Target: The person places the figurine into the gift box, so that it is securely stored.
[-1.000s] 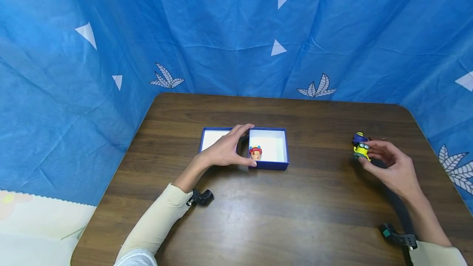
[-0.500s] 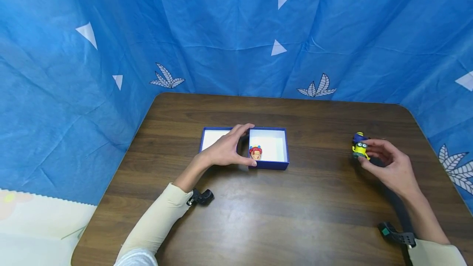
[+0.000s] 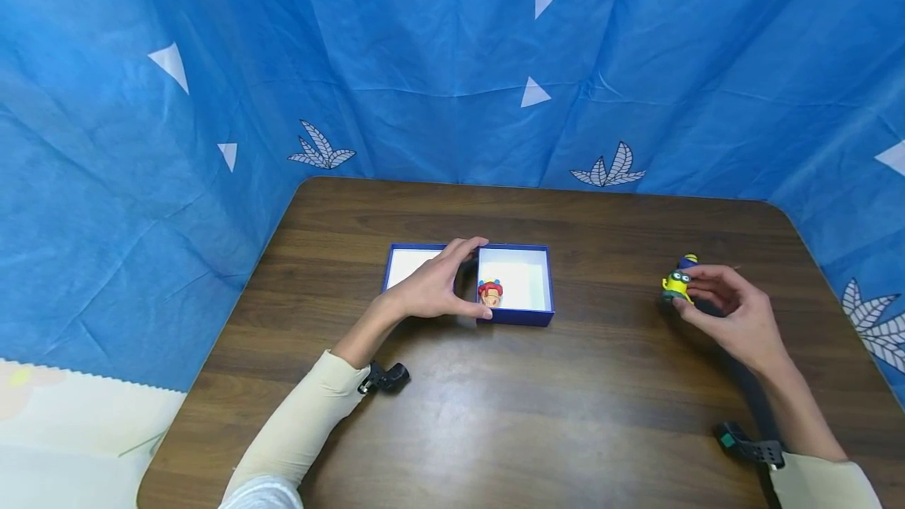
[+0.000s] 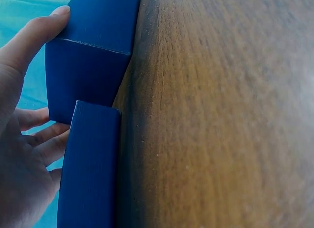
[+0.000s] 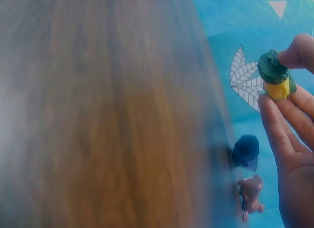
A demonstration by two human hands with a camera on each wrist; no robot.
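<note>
Head view: at centre, the left hand [image 3: 431, 285] spans the deeper blue box [image 3: 519, 318], thumb on its near edge and fingers at the far one, probably to keep it from sliding. A red-hatted figure [image 3: 490, 294] lies inside, in the lower left corner. Just left is a shallower blue tray [image 3: 385, 267], partly under that hand. At right, the right hand [image 3: 728, 313] pinches a yellow-green figure [image 3: 676, 285] upright by its side, leaving its face uncovered; a blue figure [image 3: 686, 261] shows behind.

Left wrist view: the thumb presses the box wall at upper left, fingers spread beyond; the tray sits below.

Right wrist view: thumb and fingertips hold the yellow-green figure, seemingly lifted; lower right, the blue figure and a brown figure [image 5: 250, 192].

Count: one box, one tray, four figures.
</note>
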